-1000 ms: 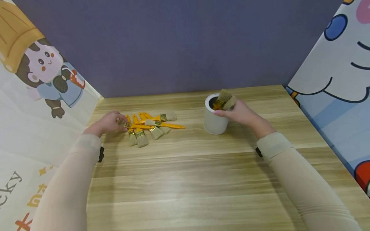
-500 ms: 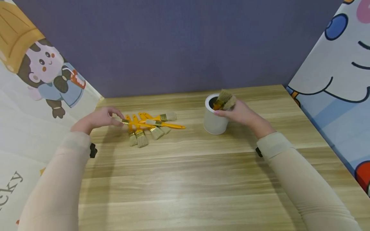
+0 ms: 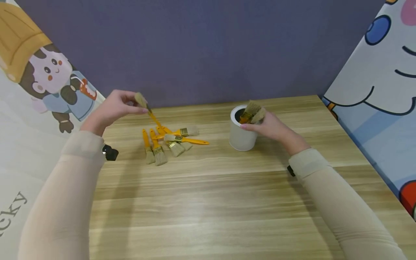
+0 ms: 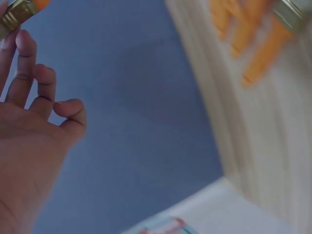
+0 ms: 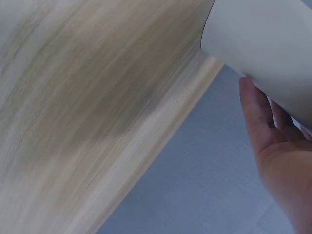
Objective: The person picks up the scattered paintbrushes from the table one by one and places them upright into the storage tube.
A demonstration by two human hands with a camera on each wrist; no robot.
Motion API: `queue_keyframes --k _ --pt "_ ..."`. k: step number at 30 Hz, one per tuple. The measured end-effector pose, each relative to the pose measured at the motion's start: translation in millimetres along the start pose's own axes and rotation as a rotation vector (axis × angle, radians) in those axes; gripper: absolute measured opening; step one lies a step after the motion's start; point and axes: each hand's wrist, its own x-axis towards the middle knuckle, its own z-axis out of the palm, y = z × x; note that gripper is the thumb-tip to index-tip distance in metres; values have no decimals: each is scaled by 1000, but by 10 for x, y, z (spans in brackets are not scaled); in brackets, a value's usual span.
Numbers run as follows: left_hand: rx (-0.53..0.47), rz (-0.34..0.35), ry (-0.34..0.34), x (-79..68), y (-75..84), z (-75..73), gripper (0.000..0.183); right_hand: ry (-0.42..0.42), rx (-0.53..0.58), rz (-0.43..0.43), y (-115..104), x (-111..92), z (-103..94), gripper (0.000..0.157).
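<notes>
My left hand (image 3: 118, 106) pinches a paintbrush (image 3: 154, 118) near its bristles, raised above a loose pile of paintbrushes (image 3: 159, 156). Its yellow handle slants down toward the pile. In the left wrist view the brush's brass ferrule (image 4: 14, 18) shows at the fingertips, its bristles out of frame. My right hand (image 3: 277, 130) grips the side of a white can (image 3: 240, 138) that stands upright with its dark mouth up. Paintbrush bristles (image 3: 252, 108) stick out of the can's right side. From the right wrist camera, fingers (image 5: 256, 109) lie along the can's wall (image 5: 263, 44).
The pile's brushes lie crossed on the wood-grain table (image 3: 208, 202), left of the can. A dark blue-grey wall (image 3: 208, 54) rises behind the table's back edge. Printed cartoon panels (image 3: 65, 83) flank both sides.
My left hand has lifted a paintbrush off the pile, first drawing left, then rising up and back, tilting the bristles upward. My right hand and the can have stayed put.
</notes>
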Motion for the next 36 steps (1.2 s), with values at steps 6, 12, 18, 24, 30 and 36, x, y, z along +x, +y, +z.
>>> queue_keyframes --k 6,12,18,24,30,36 --pt "-162 186 75 240 515 147 26 -5 10 22 -25 11 22 88" --pt "-328 438 85 548 1119 543 12 -4 16 13 -8 -8 12 89" --pt "-241 494 -2 761 1560 1002 13 9 19 -9 12 -6 15 86" --pt "-71 478 -100 880 1708 1414 17 3 33 -35 21 10 30 82" --pt "-31 449 -211 926 1700 1693 13 -17 54 -33 33 17 26 87" --pt "-26 386 -256 950 1612 1826 14 -35 53 -35 28 21 24 87"
